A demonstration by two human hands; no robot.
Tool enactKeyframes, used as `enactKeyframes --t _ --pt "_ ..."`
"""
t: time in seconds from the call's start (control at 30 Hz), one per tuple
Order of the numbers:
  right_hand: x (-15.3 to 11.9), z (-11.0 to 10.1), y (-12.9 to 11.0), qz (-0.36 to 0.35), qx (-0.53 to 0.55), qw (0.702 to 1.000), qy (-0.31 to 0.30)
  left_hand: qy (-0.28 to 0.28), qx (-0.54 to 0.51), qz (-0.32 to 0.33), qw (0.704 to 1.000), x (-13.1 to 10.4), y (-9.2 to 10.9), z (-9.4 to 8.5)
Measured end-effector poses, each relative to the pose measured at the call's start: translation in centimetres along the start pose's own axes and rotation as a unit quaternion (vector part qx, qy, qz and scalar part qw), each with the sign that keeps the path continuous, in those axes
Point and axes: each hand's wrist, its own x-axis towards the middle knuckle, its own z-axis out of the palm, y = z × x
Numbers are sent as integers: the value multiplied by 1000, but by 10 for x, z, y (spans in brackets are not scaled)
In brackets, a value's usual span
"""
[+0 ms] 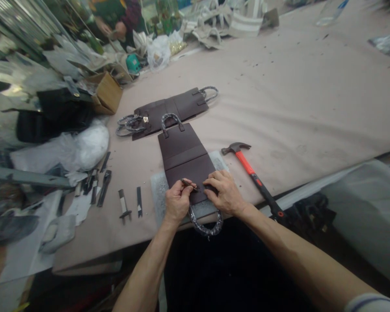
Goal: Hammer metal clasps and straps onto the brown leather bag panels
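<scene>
A dark brown leather bag panel (185, 147) lies flat, its near end on a grey slab (158, 195). It has a plastic-wrapped loop handle at each end, and the near handle (206, 227) hangs over the table edge. My left hand (178, 200) is closed round a thin, dark, pen-like tool (186, 183), its tip close to the leather. Opposite it, my right hand (225, 193) rests at the panel's right edge with fingers curled. Something dark shows under those fingers, too small to make out. To the right lies a claw hammer (247, 167) with a red and black handle.
Beyond the panel lies another brown bag piece (169, 108) with wrapped handles. Left of the slab are a pronged tool (123, 206), a dark flat strip (139, 201) and several more tools. A cardboard box (107, 93) and plastic bags crowd the far left. Another person's hands (113, 31) show at the back.
</scene>
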Motion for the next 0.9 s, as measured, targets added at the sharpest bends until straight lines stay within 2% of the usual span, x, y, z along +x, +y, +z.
enactKeyframes --t 0.13,0.23,0.37,0.43,0.53,0.63,0.7,0.77,0.83,0.9 --pt "-1 2 3 -1 11 1000 3 5 48 50 998 -2 0 2" --pt "0 0 4 4 46 999 6 -24 74 80 994 1 4 1" --pt "6 -19 7 30 74 996 39 -59 86 92 990 4 8 -1" --pt "9 -36 14 108 -3 993 46 -59 82 97 990 3 7 -1" --pt "10 -64 34 255 -117 960 7 -58 82 107 989 1 3 0" --pt "9 -82 56 327 -125 936 -43 -64 79 106 989 0 0 2" --pt "12 -87 63 383 -68 919 -65 -74 67 99 990 2 -1 2" --pt "19 -91 62 451 46 888 -79 -87 53 92 990 4 -1 1" --pt "29 -94 52 496 158 849 -93 -96 42 88 991 5 -1 -1" --pt "35 -98 33 499 204 836 -101 -100 42 86 990 5 -3 -2"
